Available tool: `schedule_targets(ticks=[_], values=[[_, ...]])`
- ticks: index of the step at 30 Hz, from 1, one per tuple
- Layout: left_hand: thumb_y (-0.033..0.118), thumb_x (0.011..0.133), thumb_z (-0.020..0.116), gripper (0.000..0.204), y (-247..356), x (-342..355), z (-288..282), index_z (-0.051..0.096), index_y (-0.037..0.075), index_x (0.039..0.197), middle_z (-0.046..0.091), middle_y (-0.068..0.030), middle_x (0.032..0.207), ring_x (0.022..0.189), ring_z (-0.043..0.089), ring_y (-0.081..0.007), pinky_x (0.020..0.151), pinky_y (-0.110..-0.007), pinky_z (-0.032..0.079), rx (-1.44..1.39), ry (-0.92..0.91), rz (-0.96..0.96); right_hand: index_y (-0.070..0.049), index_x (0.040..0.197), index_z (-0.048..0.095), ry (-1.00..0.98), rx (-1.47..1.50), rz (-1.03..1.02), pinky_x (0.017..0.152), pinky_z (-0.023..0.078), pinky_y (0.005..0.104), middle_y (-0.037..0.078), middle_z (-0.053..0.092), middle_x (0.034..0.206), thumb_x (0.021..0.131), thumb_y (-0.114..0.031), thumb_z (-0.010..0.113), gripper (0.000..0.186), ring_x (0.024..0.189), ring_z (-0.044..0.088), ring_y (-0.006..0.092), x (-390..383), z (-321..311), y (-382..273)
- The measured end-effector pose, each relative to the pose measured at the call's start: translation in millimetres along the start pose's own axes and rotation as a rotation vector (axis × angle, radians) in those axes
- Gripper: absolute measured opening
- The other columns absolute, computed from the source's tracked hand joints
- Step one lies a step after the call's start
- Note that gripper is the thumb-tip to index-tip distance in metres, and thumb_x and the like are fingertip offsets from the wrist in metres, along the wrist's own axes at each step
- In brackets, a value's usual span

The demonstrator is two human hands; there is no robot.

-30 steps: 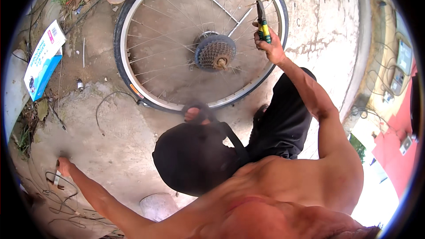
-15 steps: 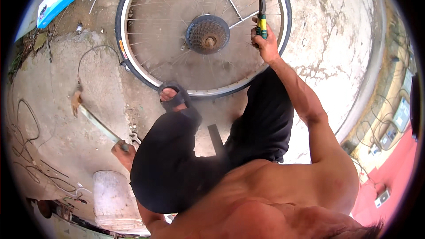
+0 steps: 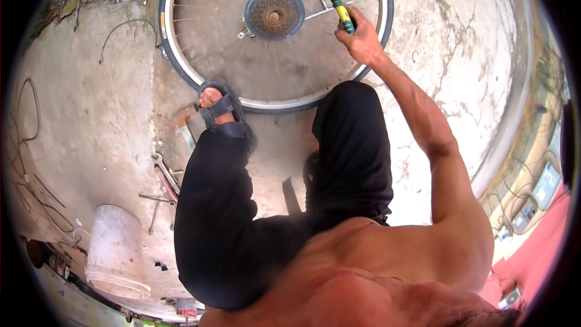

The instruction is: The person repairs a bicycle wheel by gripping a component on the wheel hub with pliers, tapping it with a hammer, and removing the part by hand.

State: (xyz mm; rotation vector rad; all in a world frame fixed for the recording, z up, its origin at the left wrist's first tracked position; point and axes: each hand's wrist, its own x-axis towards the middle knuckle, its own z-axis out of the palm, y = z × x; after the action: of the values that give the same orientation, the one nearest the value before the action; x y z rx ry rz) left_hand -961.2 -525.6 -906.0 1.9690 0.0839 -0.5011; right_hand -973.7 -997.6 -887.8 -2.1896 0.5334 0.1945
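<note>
My right hand [image 3: 363, 41] is closed round the green and yellow handles of pliers [image 3: 345, 18], held over the right part of a bicycle wheel [image 3: 275, 105]. A small thin piece shows at the tips of the jaws, too small to name. The wheel lies flat, its rusty sprocket cluster [image 3: 274, 17] facing up. Thin metal bars [image 3: 319, 13] lie across its spokes. Beside my sandalled left foot [image 3: 223, 106] is a hammer [image 3: 181, 118] with a rusty head; my trouser leg covers the rest of its handle. My left hand is out of sight.
Left of my leg lie an open-ended wrench [image 3: 163, 168] and thin metal tools [image 3: 155, 206]. A dirty white bucket [image 3: 115, 245] stands at the lower left, near loose cables [image 3: 27, 139]. Electrical boxes [image 3: 544, 186] are at the far right.
My left hand, which gripped the hammer, has gone from view. The hammer now shows beside my left foot. The pliers have tilted and shifted left, and the whole view has moved.
</note>
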Motion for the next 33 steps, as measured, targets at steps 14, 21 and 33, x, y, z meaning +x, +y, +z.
schedule_targets(ticks=[14, 21, 33], values=[[0.016, 0.093, 0.068, 0.022, -4, 23, 25, 0.062, 0.0, 0.109, 0.058, -0.0153, 0.1, 0.088, 0.059, -0.0277, 0.082, -0.041, 0.05, -0.055, -0.022, -0.009, -0.011, 0.147, 0.054, -0.122, -0.538, -0.27, 0.085, 0.058, 0.0462, 0.02, 0.066, 0.108, 0.082, -0.018, 0.078, 0.069, 0.095, 0.071, 0.0388, -13, -16, -40], [0.016, 0.094, 0.067, 0.022, -21, 14, 14, 0.062, 0.0, 0.109, 0.059, -0.0148, 0.1, 0.087, 0.059, -0.0271, 0.082, -0.041, 0.05, -0.02, 0.008, -0.023, -0.014, 0.147, 0.053, -0.109, -0.563, -0.262, 0.083, 0.059, 0.047, 0.018, 0.065, 0.109, 0.082, -0.017, 0.08, 0.071, 0.095, 0.072, 0.0385, -15, -12, -38], [0.016, 0.095, 0.067, 0.021, -35, 5, 7, 0.062, 0.001, 0.108, 0.059, -0.0139, 0.098, 0.086, 0.058, -0.026, 0.081, -0.04, 0.05, 0.007, 0.029, -0.048, -0.017, 0.149, 0.051, -0.115, -0.668, -0.237, 0.081, 0.059, 0.0493, 0.02, 0.063, 0.109, 0.081, -0.017, 0.083, 0.075, 0.095, 0.07, 0.0414, -21, -2, -49]])
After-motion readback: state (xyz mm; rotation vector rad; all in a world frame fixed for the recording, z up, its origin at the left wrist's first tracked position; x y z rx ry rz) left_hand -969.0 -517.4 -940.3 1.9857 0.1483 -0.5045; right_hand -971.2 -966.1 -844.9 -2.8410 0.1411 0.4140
